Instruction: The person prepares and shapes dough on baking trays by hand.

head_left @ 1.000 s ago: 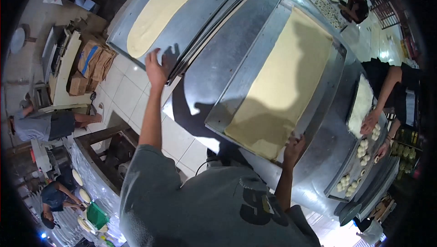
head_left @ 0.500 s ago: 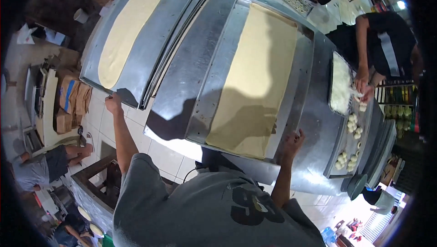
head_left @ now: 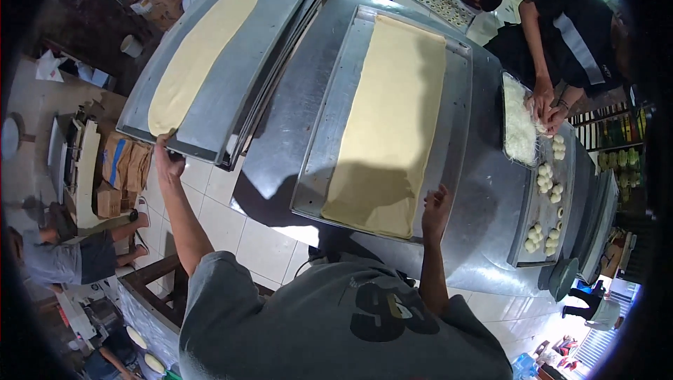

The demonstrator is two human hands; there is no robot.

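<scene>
The steel table (head_left: 484,198) spreads out ahead of the right hand (head_left: 436,206) and runs off to its right. On it, just left of and beyond that hand, lies the near tray (head_left: 329,170), long and shallow, with a pale dough sheet (head_left: 392,120) covering most of its length; the sheet's near end sits just left of the fingers. A second tray (head_left: 245,85), on top of a stack of others, stretches away from the left hand (head_left: 167,163) up and to the right, and its near corner hangs out over the tiled floor (head_left: 238,226). A narrower dough strip (head_left: 200,57) lies along this tray, its near end right above the left hand.

The left hand is raised on an outstretched arm, fingers curled under the tray's near corner with the thumb at the edge, so it grips that corner. The right hand is half open, fingers loosely bent and pointing up, resting against the near right corner of the near tray; whether it truly clasps the rim I cannot tell.

Far to the right of the right hand, another person (head_left: 568,36) in dark clothes bends over a small tray (head_left: 520,127) of white shreds, and pale dough balls (head_left: 547,184) sit in groups nearer the table edge
</scene>
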